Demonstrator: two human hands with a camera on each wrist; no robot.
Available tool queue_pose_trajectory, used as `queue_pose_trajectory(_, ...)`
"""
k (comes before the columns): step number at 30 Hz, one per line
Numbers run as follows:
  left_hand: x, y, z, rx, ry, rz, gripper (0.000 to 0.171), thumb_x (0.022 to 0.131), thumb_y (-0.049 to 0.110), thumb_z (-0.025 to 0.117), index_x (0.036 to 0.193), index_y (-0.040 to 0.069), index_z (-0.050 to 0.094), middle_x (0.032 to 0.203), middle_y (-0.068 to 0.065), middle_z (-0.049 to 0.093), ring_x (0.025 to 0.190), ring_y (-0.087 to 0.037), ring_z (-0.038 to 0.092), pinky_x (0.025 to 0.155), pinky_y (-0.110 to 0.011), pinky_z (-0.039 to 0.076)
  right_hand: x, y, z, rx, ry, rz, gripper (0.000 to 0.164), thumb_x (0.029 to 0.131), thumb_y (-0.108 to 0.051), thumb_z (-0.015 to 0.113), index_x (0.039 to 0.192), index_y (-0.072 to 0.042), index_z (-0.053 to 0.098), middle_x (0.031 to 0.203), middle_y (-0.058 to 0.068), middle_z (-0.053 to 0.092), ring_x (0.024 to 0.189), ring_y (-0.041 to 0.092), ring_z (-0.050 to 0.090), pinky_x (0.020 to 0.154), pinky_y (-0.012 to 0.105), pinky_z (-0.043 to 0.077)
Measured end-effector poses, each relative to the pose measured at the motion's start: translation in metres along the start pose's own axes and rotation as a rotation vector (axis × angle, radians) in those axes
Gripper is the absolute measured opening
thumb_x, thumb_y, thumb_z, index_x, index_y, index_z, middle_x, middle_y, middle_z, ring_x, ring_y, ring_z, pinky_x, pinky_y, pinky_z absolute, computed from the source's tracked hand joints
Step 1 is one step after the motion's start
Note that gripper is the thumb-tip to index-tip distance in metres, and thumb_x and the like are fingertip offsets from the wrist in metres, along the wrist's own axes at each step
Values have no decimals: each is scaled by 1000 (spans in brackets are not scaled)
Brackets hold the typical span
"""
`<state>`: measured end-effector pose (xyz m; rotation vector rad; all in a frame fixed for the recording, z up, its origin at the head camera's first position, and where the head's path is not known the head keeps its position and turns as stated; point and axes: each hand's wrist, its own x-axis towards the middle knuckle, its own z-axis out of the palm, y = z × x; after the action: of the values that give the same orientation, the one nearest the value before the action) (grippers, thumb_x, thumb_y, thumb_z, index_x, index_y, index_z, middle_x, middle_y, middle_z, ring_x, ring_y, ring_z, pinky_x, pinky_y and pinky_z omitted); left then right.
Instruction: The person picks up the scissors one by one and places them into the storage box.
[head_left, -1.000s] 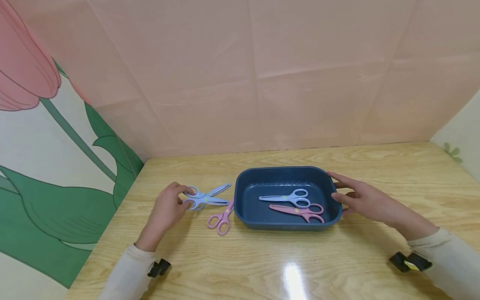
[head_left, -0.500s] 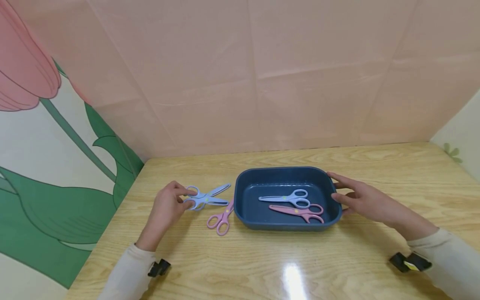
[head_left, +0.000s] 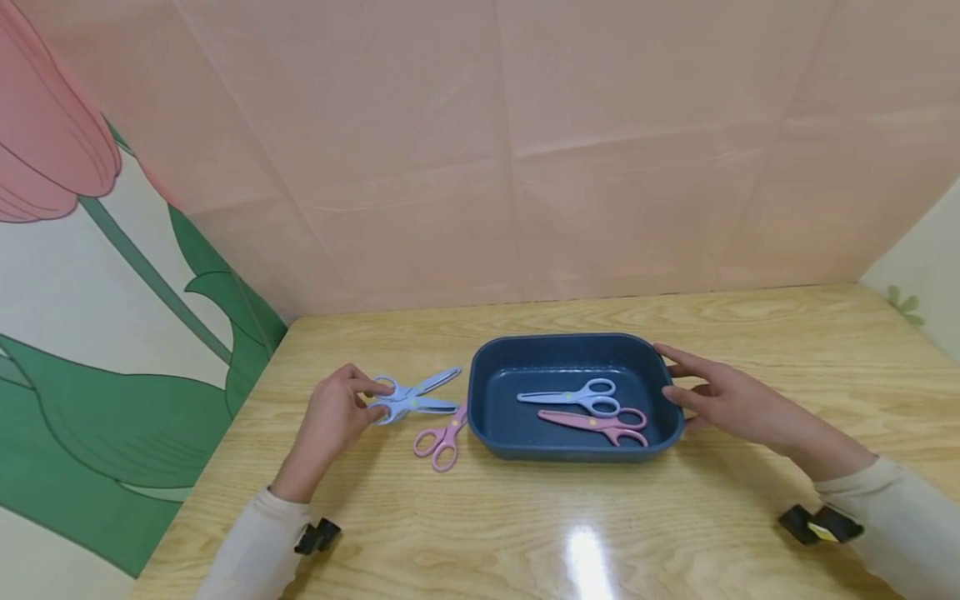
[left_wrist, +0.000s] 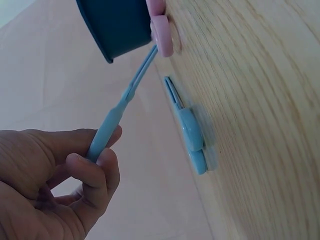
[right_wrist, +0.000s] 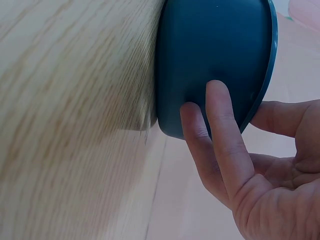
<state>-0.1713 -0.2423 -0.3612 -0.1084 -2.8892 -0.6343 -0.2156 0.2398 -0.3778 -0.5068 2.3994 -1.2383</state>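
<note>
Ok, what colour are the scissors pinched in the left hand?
The held scissors are light blue, clearest in the left wrist view.

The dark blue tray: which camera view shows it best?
The head view: nearly the whole dark blue tray is visible, with blue scissors and pink scissors inside. The left wrist view shows a cropped outer part; the right wrist view, an outer wall partly behind the right hand.

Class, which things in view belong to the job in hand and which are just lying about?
Likely job:
navy oblong tray, held by right hand
pale blue plastic scissors and pink plastic scissors inside
second pale blue scissors, pinched by left hand
third pale blue scissors, below
second pink scissors, beside tray

Surroundings:
wooden table
pink sheet backdrop
tulip-patterned wall
</note>
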Motion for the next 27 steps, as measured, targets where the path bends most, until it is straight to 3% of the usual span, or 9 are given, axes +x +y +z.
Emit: queue_pose_trajectory(27, 0, 2, 5, -17, -99, -10, 18, 79, 8, 83, 97, 13, 81, 93, -7, 62, 74, -13, 57, 63, -24, 48, 0, -1, 0, 9, 1, 0, 75, 103, -24, 54, 161, -10, 8, 147, 42, 30, 111, 37, 66, 78, 36, 62)
